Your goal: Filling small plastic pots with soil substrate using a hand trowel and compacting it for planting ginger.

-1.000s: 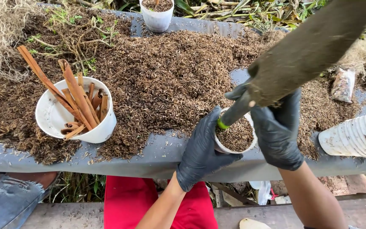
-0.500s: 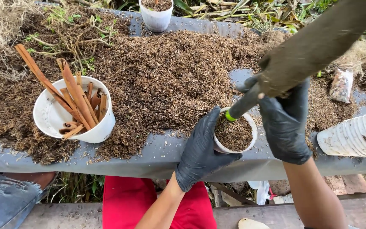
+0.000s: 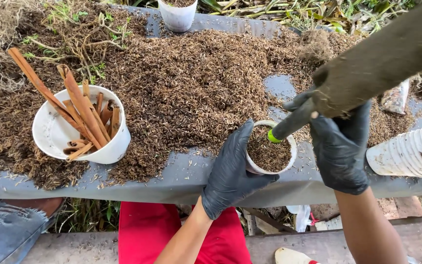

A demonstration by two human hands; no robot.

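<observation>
Potting bench seen from above. The left hand (image 3: 233, 171), in a black glove, is wrapped around the near side of a small white cup (image 3: 269, 149) that stands at the front edge of the grey worktop (image 3: 172, 178), right of centre; thumb and fingers are closed on the cup's wall. The cup is filled nearly to the rim with brown husk mix. The right hand (image 3: 340, 142), also gloved, is clamped on the base of a thick brown stem (image 3: 382, 63) that slants up toward the far right corner; its narrow, green-tipped lower end (image 3: 274, 137) rests at the cup's rim, touching the mix.

The cup looks thin-walled and light, and would likely dent under a hard squeeze, so a broad hold low on the wall suits it. The stem appears stiff, long and top-heavy; a hold close to its lower end gives the most control.

Loose husk mix (image 3: 181, 83) covers most of the worktop. A white bowl of brown sticks (image 3: 81, 129) sits near the front left. A stack of white cups (image 3: 411, 151) lies on its side at the right edge, and another filled cup (image 3: 178, 14) stands at the far edge.
</observation>
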